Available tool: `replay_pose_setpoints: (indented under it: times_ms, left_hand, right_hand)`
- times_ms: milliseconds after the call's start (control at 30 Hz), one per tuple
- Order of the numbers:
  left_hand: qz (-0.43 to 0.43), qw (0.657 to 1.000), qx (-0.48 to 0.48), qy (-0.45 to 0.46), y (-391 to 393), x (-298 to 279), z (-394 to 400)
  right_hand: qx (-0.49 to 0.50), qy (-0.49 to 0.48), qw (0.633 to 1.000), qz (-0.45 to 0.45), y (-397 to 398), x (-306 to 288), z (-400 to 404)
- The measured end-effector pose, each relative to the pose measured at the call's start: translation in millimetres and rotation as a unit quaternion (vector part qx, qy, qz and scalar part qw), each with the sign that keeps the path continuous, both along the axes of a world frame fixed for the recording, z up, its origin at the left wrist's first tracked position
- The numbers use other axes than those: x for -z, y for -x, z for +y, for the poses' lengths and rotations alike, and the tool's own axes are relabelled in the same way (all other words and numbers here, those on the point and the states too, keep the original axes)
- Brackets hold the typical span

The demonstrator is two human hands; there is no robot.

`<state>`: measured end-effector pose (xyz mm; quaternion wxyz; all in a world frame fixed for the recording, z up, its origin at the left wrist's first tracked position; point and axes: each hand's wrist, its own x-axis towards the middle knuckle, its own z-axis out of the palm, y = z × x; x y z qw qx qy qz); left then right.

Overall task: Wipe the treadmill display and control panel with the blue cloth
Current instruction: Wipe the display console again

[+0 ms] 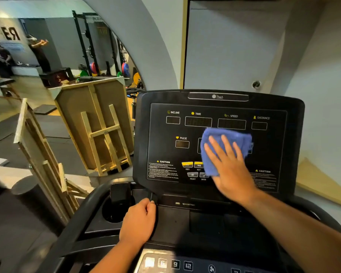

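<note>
The black treadmill display (217,123) stands upright in front of me, with unlit windows labelled incline, time, speed, distance and pulse. My right hand (227,166) lies flat on a folded blue cloth (222,138) and presses it against the middle of the display, covering the centre window and some yellow buttons. My left hand (139,223) rests curled on the console ledge below the display's left corner, thumb and finger pinched on a thin black tab. The lower control panel (177,264) with numbered keys shows at the bottom edge.
A cup holder (114,211) sits left of my left hand. Wooden crates and frames (95,123) stand to the left of the treadmill on the dark floor. A grey wall (244,46) is close behind the display. Weight racks and people are far off at the left.
</note>
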<state>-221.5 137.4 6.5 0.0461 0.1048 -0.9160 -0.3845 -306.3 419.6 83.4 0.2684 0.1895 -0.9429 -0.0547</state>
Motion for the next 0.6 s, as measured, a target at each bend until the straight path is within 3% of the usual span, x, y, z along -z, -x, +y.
replay_pose_setpoints:
  times_ms: [100,267,400,600]
  left_hand:
    - [-0.002,1.000,-0.005,-0.002,1.3,1.0,0.0]
    - [-0.003,1.000,-0.003,0.002,0.3,-1.2,1.1]
    - [-0.014,1.000,-0.008,0.004,0.5,-2.9,1.8]
    - [-0.016,1.000,-0.006,-0.005,0.2,-4.0,0.9]
  right_hand:
    - [-0.034,-0.051,0.998,0.011,3.6,5.5,-34.6]
    - [-0.110,-0.124,0.985,0.037,61.4,-57.1,-79.3]
    - [-0.061,-0.041,0.994,0.076,78.6,-90.6,-58.9]
    - [0.100,0.155,0.979,0.089,45.1,-55.1,42.5]
